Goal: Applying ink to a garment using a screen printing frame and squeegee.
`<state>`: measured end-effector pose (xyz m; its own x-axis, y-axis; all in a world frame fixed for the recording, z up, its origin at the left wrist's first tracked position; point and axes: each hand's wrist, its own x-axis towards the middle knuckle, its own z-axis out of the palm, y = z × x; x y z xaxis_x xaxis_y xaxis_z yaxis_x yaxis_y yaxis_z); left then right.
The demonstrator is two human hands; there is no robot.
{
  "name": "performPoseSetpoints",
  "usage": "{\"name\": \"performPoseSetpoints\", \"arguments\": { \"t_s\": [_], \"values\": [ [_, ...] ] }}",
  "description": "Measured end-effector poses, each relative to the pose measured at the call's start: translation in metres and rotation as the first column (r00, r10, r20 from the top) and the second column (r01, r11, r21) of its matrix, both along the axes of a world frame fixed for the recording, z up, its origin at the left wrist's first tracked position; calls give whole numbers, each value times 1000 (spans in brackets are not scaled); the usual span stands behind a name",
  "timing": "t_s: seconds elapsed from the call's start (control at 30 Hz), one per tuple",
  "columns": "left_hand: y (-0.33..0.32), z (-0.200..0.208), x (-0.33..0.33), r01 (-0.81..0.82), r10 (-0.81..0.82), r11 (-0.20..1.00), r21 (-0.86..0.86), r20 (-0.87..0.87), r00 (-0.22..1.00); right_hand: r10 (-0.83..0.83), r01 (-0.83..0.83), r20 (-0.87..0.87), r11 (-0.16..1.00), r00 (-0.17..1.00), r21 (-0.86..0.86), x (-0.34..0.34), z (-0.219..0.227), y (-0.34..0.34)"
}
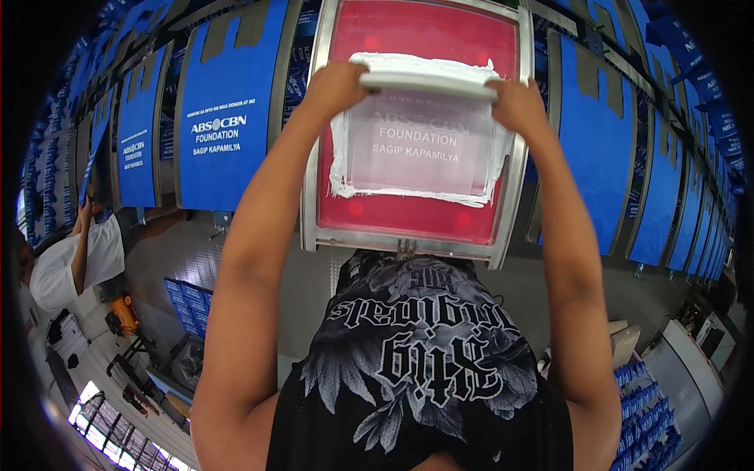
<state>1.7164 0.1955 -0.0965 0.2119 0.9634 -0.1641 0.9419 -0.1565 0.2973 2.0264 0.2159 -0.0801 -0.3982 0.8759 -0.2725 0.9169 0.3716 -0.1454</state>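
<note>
A pale squeegee lies crosswise near the far edge of the printing area. My left hand is closed round its left end, and my right hand grips the right end. Under it is a silk screen with red mesh in a silvery metal frame. White ink forms a thick, ragged border around a paler, see-through rectangle. Light lettering shows through that rectangle. The squeegee's blade edge and most of my fingertips are hidden.
Flat blue bags with cut-out handles lie on boards left and right of the screen, in a long row. At far left a person in a white shirt handles a blue bag. Folded blue bags are stacked at lower right.
</note>
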Motion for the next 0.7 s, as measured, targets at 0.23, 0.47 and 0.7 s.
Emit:
{"name": "performPoseSetpoints", "arguments": {
  "t_s": [0.23,0.47,0.7],
  "values": [
    [-183,-7,8,32,-27,999,-20,193,981,-79,62,-119,988,990,-140,15,-5,-184],
    [9,5,11,-49,50,998,-40,33,998,-20,17,46,998,999,59,4,-15,8],
    [-167,18,6,6,19,990,-143,177,984,-16,19,19,986,1000,-166,11,29,-154]
  ]
}}
